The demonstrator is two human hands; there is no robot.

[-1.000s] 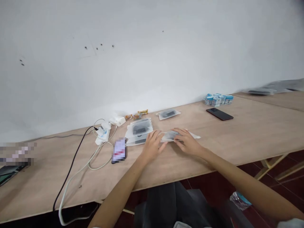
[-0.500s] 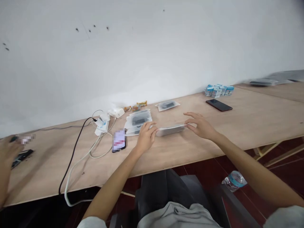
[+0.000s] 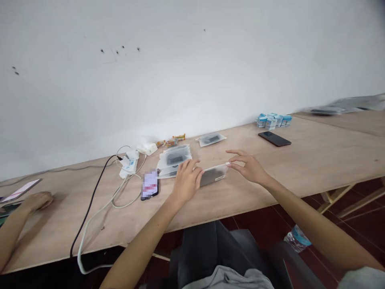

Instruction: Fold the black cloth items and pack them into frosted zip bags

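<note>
- In the head view, the translucent pouch (image 3: pixel 213 175) is just below the middle of the frame, tilted up on its long side above the table (image 3: pixel 288 172), with a dark shape showing through and a small pale label on its lower right part.
- The left hand (image 3: pixel 188 180), near the centre, grips the pouch's left end, thumb against the fingers.
- The right hand (image 3: pixel 249 165), right of centre, pinches the pouch's upper right corner between thumb and fingertip, another finger raised clear.
- Just behind the left hand, a stack of pouches (image 3: pixel 175 155) lies flat; a single pouch (image 3: pixel 211 139) lies apart, above and right of it in the frame.
- Left of the stack are a lit phone (image 3: pixel 150 184), its screen pixelated, and a white cable (image 3: pixel 116 190) beside a black cable (image 3: pixel 96 186).
- Snack packets (image 3: pixel 179 137) lie near the wall (image 3: pixel 192 72), above the stack.
- Right of centre, a dark phone (image 3: pixel 274 139) lies before a cluster of blue-and-white boxes (image 3: pixel 273 121).
- At the left edge, another person's hand (image 3: pixel 38 201) rests on the table.
- At the lower right, a plastic bottle (image 3: pixel 297 239) is on the floor.
</note>
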